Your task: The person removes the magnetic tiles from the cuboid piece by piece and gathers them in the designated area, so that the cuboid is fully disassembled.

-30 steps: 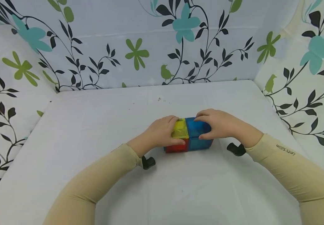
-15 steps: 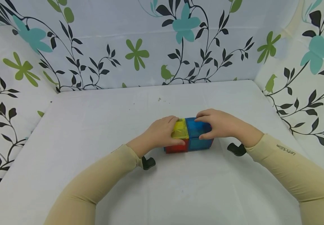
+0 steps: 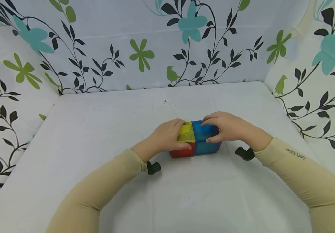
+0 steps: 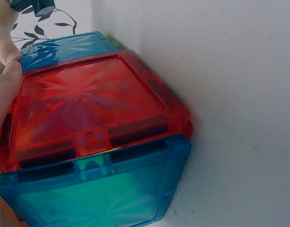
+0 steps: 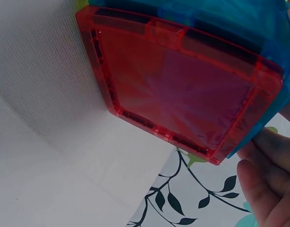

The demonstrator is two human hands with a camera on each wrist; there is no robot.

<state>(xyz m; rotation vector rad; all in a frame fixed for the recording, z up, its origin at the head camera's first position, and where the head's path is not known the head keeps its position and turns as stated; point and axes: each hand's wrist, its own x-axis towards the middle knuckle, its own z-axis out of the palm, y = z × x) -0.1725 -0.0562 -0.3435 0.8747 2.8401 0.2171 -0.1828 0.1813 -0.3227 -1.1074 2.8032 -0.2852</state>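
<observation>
Two bare hands, the left hand [image 3: 168, 136] and the right hand [image 3: 227, 127], hold one rectangular block of translucent coloured plastic tiles [image 3: 199, 143] — positioned right of centre on the white-covered counter [image 3: 185, 194]. Left grip: closed around the left half of the block, the thumb against the upper part of the square red front tile [image 3: 185, 153], the index finger at the far edge of the yellow top tile [image 3: 186, 132]; the other fingertips are hidden in the head view. Right grip: curved over the right half, pinching it between the thumb, near the upper edge of the blue front tile [image 3: 206, 149], and the fingers at the far side of the blue top tile [image 3: 200, 131]. End faces: a teal-blue tile [image 4: 98, 194] closes the left end; a red framed tile [image 5: 168, 90] closes the right end. Both forearms wear beige sleeves [image 3: 97, 184], the right one with dark lettering. One small black curved device [image 3: 154, 168] protrudes below the left wrist; a matching black device [image 3: 244, 153] protrudes below the right. Behind the counter hangs a pale fabric backdrop [image 3: 91, 32] — printed with dark leaves, teal flowers and green birds.
</observation>
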